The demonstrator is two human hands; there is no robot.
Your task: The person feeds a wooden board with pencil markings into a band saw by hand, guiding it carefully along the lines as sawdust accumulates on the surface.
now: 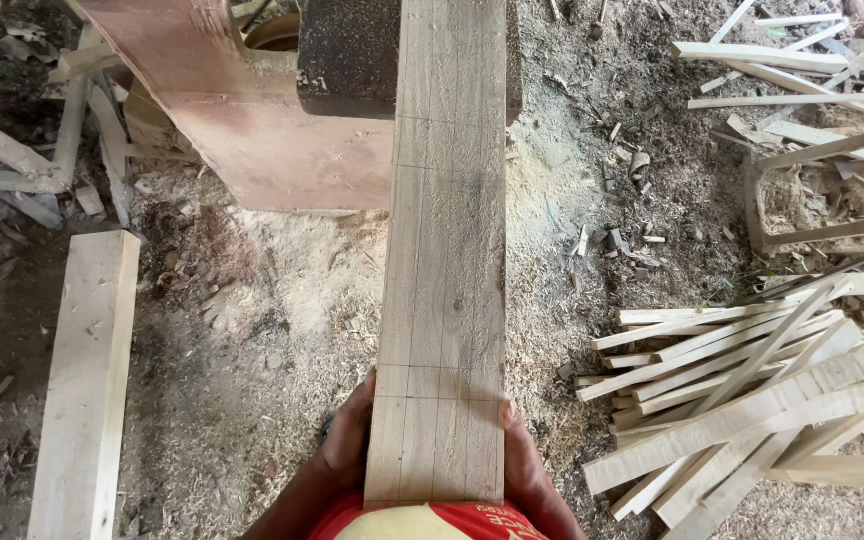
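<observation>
A long plank [444, 260] runs straight away from the person down the middle of the view, its near end at the waist and its far end passing over a dark block [347, 55] at the top; thin pencil lines are ruled along and across its face; the left hand [345, 445] presses against the plank's left edge near the close end, fingers curled down along the side and gripping it; the right hand [524, 468] holds the opposite edge in the same way, its fingers closed against the wood, so the plank sits clamped between both palms; a red and yellow shirt [422, 520] shows just below the plank's end; beneath and to the left of the plank, at the top, a reddish-brown sheet of board [242, 120] slopes down beside the dark block; the floor [252, 330] is earth thickly covered with sawdust and shavings; on the left a pale thick beam [85, 385] lies well apart from the plank, roughly parallel to it; on the right a loose heap of thin slats [742, 400] lies criss-crossed, near the right hand but not touching it; further off, at the upper right, more sticks and offcuts [802, 80] are scattered over the ground.
</observation>
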